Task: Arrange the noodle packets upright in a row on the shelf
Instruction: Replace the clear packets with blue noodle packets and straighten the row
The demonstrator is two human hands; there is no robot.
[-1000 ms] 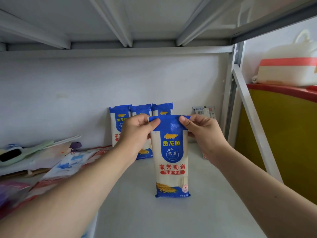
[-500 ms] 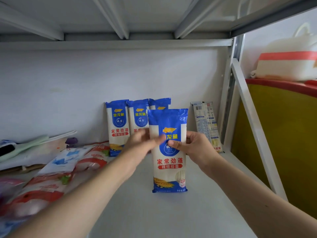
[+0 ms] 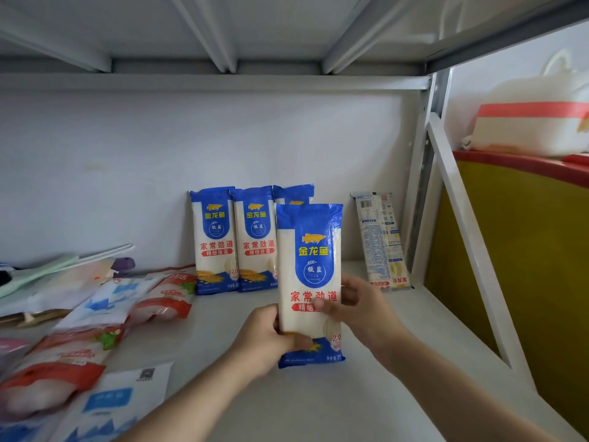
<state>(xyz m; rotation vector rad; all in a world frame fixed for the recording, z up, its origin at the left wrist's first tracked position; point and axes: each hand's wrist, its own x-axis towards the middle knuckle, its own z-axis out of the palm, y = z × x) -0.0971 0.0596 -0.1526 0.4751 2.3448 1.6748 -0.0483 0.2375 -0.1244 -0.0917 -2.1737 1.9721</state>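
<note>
A blue and white noodle packet (image 3: 308,260) stands upright on the white shelf (image 3: 350,403), out in front of the back row. My left hand (image 3: 266,341) grips its lower left edge, and my right hand (image 3: 357,306) grips its right side at mid height. Behind it, three matching packets lean upright against the back wall: the left one (image 3: 214,240), the middle one (image 3: 256,240), and a third (image 3: 294,194) mostly hidden by the held packet. A further packet (image 3: 381,240) leans against the wall at the right, its printed back facing me.
Red, white and blue food bags (image 3: 95,339) lie in a heap on the shelf's left side, with flat items (image 3: 63,269) behind them. A white diagonal brace (image 3: 471,237) and the upright post (image 3: 424,173) bound the shelf at the right. A yellow panel (image 3: 526,266) stands beyond.
Both hands slid down from the packet's top edge to its middle and lower part. The packet stays upright in front of the row, and the camera moved nearer.
</note>
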